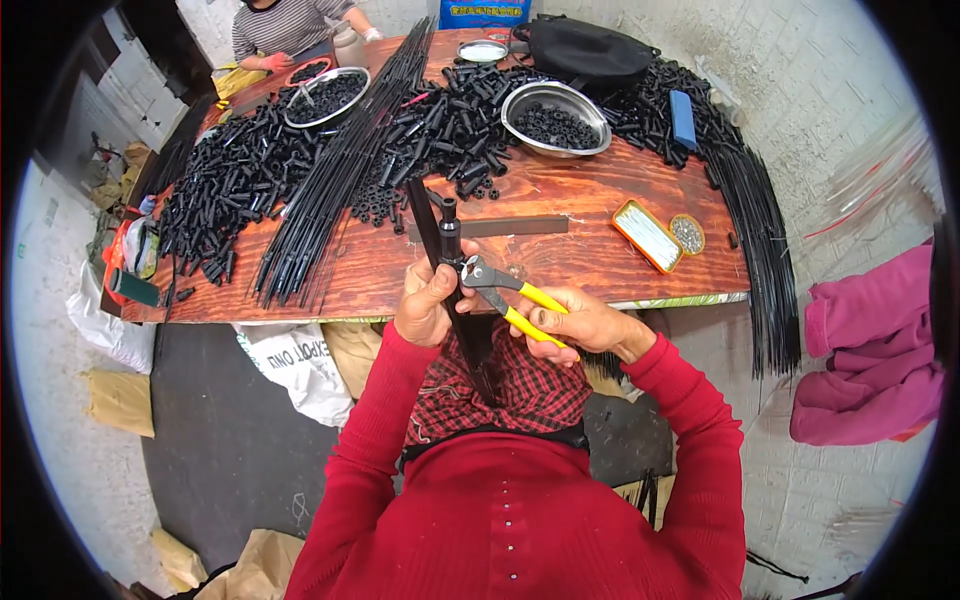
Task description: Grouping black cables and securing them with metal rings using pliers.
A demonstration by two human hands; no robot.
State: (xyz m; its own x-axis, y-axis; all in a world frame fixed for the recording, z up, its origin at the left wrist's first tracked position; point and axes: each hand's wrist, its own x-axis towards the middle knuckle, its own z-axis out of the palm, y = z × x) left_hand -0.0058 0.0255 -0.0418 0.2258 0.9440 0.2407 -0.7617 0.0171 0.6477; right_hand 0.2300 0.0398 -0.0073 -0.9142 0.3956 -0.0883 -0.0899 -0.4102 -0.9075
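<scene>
Upright in front of me, my left hand (428, 304) is closed round a black umbrella frame (450, 232), whose folded ribs run down over my lap. A black tubular plastic fitting tops it, above my fingers. In my right hand (582, 322) is a pair of pincers (541, 297) with yellow handles. Their dark metal jaws reach the frame just below the fitting, beside my left thumb. Whether the jaws grip anything there is too small to tell.
Black plastic fittings (235, 185) and thin rods (350, 165) cover much of the wooden table (585, 195). Metal bowls (556, 150) hold small black parts. A flat bar (516, 227) and a tin of white pins (647, 236) lie nearby. Across the table sits another person (285, 30).
</scene>
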